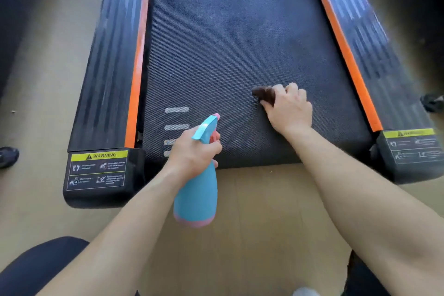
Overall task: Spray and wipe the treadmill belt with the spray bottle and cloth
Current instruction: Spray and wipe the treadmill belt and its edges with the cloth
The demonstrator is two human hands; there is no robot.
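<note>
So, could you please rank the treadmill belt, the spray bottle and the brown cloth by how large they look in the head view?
1. Treadmill belt, largest by far.
2. Blue spray bottle, nearer the camera.
3. Brown cloth, smallest; mostly hidden under the right hand.

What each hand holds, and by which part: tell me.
Left hand grips the spray bottle by its neck; right hand clutches the bunched brown cloth.

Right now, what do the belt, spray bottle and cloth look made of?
Black treadmill belt: likely rubber or PVC, matte; fine dotted weave texture. Blue spray bottle with pink base: plastic, smooth, opaque. Dark brown cloth: soft fabric, bunched in the right hand; fibre unclear.
</note>
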